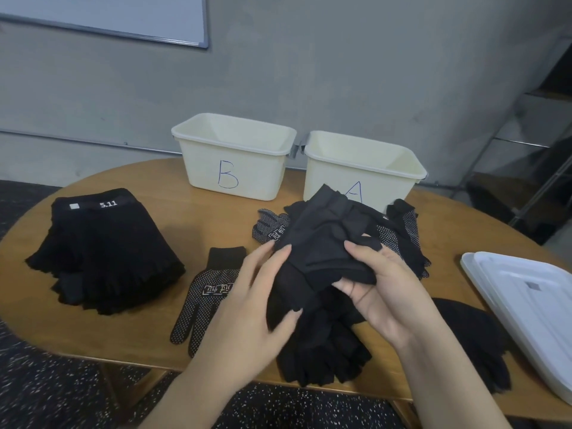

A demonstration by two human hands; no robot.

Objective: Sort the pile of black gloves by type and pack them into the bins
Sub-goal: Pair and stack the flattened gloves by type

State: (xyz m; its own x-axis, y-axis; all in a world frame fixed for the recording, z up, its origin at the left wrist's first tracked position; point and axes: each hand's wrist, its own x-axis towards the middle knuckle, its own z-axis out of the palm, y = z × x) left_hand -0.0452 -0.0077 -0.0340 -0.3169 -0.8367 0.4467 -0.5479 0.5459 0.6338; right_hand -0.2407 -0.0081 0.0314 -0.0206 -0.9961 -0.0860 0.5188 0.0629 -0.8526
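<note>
Grey wall behind; oval wooden table [130,339] in front of it. Two cream bins at the far edge: bin B [234,156] left, bin A [362,171] right, close together. Left on the table: stack of plain black gloves [105,258] with a "5.11" tag. One dotted-palm glove [204,294] lies flat, apart from the stack. More dotted gloves [399,233] lie before bin A.

Right hand [380,292], fingers curled, grips a bundle of plain black gloves [322,243] above the table. Left hand [260,298] touches the bundle's left side, fingers nearly straight. Loose black gloves [322,351] lie beneath. White lid [526,305] at right edge.
</note>
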